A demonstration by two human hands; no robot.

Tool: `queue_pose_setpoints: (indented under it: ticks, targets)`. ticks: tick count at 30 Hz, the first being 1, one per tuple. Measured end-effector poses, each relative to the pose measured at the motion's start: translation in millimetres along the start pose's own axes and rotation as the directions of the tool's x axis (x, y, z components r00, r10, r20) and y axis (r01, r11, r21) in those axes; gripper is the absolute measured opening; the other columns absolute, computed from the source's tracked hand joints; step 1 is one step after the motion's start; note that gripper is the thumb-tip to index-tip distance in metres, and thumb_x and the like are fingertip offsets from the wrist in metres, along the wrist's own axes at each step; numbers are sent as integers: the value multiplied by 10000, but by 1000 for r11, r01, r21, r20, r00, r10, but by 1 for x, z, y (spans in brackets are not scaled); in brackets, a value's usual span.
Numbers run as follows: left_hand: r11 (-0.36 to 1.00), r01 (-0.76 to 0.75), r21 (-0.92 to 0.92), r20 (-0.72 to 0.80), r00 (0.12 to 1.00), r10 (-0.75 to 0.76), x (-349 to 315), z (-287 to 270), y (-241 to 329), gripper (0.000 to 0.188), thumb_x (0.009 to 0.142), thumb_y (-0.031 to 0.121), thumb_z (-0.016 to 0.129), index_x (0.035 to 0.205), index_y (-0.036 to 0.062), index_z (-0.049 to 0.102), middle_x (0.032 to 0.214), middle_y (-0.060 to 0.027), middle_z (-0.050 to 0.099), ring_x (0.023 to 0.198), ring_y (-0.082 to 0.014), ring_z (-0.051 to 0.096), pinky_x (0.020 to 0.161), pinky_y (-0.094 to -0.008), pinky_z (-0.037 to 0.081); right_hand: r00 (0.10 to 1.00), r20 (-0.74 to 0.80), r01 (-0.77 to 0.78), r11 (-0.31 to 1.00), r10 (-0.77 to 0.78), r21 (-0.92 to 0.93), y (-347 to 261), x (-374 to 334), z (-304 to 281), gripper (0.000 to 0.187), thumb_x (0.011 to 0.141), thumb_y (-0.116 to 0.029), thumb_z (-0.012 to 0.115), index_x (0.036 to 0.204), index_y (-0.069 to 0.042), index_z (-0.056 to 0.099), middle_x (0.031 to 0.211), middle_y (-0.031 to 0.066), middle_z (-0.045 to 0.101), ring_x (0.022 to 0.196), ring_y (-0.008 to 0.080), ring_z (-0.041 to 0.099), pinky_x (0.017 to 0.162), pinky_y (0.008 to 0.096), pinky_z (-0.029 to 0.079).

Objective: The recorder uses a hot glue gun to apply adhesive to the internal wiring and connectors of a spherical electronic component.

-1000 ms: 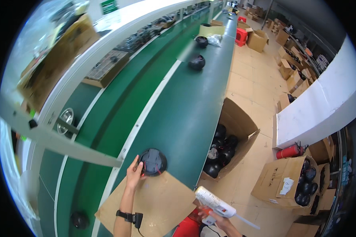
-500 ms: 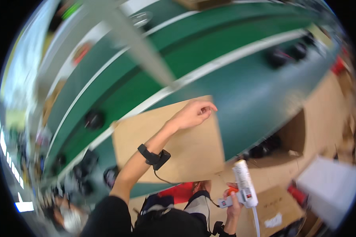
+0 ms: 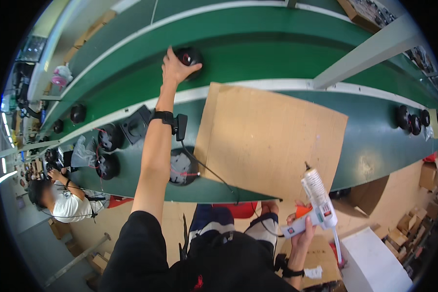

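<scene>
My left hand [image 3: 174, 69] reaches out over the green belt. Its thumb and fingers are round a black dome-shaped housing [image 3: 190, 57] with a bit of red wire on it. My right hand [image 3: 304, 228] is closed on the handle of a white hot glue gun [image 3: 326, 211] with an orange trigger, held low at the bench's front edge. The gun's dark nozzle points up and away, and a glue stick sticks out at its lower end. A brown cardboard sheet [image 3: 272, 136] lies on the bench between my hands. Beside my left forearm sits a round grey-and-black housing [image 3: 182, 168] with red wires.
More black housings [image 3: 109, 137] and a square black part [image 3: 136, 124] stand to the left, others [image 3: 409, 120] at the far right. A grey post [image 3: 370, 51] rises beyond the cardboard. A co-worker [image 3: 73, 202] sits at left. Boxes [image 3: 374, 260] stand at lower right.
My left hand has moved from over the cardboard to the black housing on the belt and taken hold of it. The view has swung round; my right hand still holds the glue gun.
</scene>
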State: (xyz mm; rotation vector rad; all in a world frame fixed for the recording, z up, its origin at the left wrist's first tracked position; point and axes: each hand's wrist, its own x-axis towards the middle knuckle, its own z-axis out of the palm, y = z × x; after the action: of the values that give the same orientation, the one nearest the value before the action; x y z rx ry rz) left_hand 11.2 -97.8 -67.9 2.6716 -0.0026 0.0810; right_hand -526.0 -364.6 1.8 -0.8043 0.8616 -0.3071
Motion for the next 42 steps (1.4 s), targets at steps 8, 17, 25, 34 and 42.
queue_pose_setpoints:
  ticks: [8,17,25,34,42]
  targets:
    - [852,-369,-371,433,743,510,-275,-58,93,1159,539,334,946,1507,108,352,1459,-258,367,1312,-478,408,1044,-529,461,950,312,84,980,-24,-181,-19,39,12,306,940,-218,637,1189,-69,539,1231,249,590,706,278,645,504,285,487]
    - [849,-236,-473,511,711,483,-306,-38,57,629,707,74,748,1321,121,622,1495,-215,402,1323,-403,479,1060,-489,432,892,310,12,668,328,-744,-42,65,-8,451,888,-171,703,1291,-15,574,1214,162,637,1057,232,639,709,295,556]
    - [710,-640,-293,500,530,685,-262,-41,60,550,606,-62,681,1124,113,737,1106,-116,575,987,-306,602,769,-397,531,881,362,298,237,306,-925,-23,30,-58,701,856,-355,784,1360,31,487,1021,129,675,882,219,643,718,341,523]
    - [606,-746,-276,440,462,770,-274,-15,70,242,599,44,779,792,59,633,818,-43,533,671,-208,536,492,-335,418,975,9,-137,633,222,-762,-13,35,7,693,822,-573,772,1129,37,650,1103,178,683,995,254,668,826,367,544]
    - [542,-617,-571,258,491,832,-272,-9,60,303,629,-36,793,769,50,539,786,-73,600,613,-266,556,497,-326,426,992,85,24,536,89,-844,-23,25,1,821,827,-537,774,1327,66,528,1094,205,688,939,230,681,770,323,537]
